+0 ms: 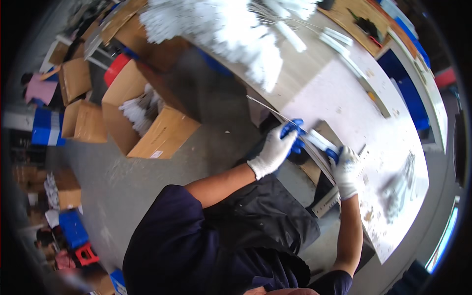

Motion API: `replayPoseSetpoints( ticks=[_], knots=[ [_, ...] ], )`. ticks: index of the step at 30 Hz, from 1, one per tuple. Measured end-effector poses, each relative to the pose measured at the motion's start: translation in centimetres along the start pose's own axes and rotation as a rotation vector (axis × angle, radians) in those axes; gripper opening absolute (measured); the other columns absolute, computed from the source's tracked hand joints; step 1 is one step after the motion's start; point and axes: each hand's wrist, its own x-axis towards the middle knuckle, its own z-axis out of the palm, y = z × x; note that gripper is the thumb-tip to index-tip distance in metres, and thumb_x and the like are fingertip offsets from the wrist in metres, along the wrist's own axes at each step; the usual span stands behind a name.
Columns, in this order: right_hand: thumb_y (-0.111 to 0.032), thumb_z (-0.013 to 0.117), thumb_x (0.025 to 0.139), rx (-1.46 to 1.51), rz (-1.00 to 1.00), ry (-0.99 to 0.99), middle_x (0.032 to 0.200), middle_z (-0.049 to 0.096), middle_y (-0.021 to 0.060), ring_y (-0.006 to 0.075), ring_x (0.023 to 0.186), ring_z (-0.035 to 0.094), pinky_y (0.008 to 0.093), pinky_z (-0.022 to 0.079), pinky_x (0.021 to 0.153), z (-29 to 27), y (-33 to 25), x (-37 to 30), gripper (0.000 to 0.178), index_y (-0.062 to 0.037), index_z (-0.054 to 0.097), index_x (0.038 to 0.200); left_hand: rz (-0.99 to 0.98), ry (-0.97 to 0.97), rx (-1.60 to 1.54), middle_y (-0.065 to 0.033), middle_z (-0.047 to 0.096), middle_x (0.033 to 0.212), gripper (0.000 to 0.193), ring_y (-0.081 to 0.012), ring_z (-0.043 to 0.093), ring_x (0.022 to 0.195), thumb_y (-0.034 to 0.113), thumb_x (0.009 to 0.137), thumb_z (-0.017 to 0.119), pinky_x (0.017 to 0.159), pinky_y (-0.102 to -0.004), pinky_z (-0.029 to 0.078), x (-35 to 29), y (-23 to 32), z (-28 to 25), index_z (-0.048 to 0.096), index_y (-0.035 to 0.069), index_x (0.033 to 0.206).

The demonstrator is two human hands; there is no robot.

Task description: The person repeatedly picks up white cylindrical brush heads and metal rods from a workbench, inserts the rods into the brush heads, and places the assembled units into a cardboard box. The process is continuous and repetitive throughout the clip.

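My left hand [276, 149], in a white glove with blue coated fingers, is closed round a thin metal rod [266, 105]. The rod sticks out past the fingers toward the far left. A white cylinder [320, 141] lies in line with it between my hands, over the table's near edge. My right hand [347, 171], gloved the same way, grips the cylinder's other end. How rod and cylinder join is hidden by my left fingers.
A large heap of white cylinders [216, 34], some with thin wires, covers the far end of the white table [339, 93]. A blurred bundle of greyish rods [400, 189] lies at right. An open carton [164, 132] with white pieces stands on the floor; other people are at far left.
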Motion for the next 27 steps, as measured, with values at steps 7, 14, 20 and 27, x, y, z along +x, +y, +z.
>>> replayPoseSetpoints(
  ticks=[7, 14, 20, 27],
  knots=[
    [-0.032, 0.079, 0.079, -0.045, -0.015, 0.098, 0.097, 0.067, 0.0125, 0.033, 0.093, 0.065, 0.0453, 0.05, 0.084, 1.3, 1.2, -0.5, 0.037, -0.0082, 0.062, 0.102, -0.006, 0.112, -0.231, -0.0091, 0.071, 0.097, 0.023, -0.0137, 0.068, 0.075, 0.006, 0.101, 0.053, 0.069, -0.0251, 0.058, 3.8, -0.7, 4.3, 0.068, 0.003, 0.119],
    [-0.031, 0.068, 0.092, -0.096, 0.123, 0.021, 0.111, 0.071, 0.0227, 0.0371, 0.103, 0.068, 0.0449, 0.051, 0.095, 1.3, -1.0, -0.1, 0.045, 0.0007, 0.064, 0.122, 0.008, 0.368, -0.207, -0.005, 0.062, 0.083, 0.021, -0.0149, 0.058, 0.07, 0.006, 0.1, 0.049, 0.061, -0.0321, 0.05, 10.4, -5.7, 7.3, 0.067, 0.008, 0.111],
    [-0.027, 0.069, 0.091, -0.103, 0.169, 0.054, 0.116, 0.07, 0.0225, 0.0362, 0.104, 0.068, 0.0433, 0.052, 0.093, 4.1, 4.8, -1.0, 0.052, 0.0025, 0.059, 0.133, -0.316, 0.32, -0.294, -0.007, 0.059, 0.08, 0.02, -0.0205, 0.057, 0.064, 0.02, 0.1, 0.048, 0.058, -0.0401, 0.048, 12.4, -5.0, 12.8, 0.064, 0.012, 0.108],
    [-0.016, 0.074, 0.078, 0.149, -0.354, 0.202, 0.092, 0.068, 0.0236, 0.0417, 0.084, 0.066, 0.0481, 0.051, 0.078, 5.8, 0.2, 4.5, 0.045, 0.0052, 0.062, 0.115, 0.758, 1.177, 0.825, -0.0097, 0.051, 0.076, 0.021, -0.0215, 0.052, 0.076, 0.024, 0.096, 0.047, 0.075, -0.0401, 0.045, 32.8, -22.2, 4.1, 0.065, 0.012, 0.094]
  ],
)
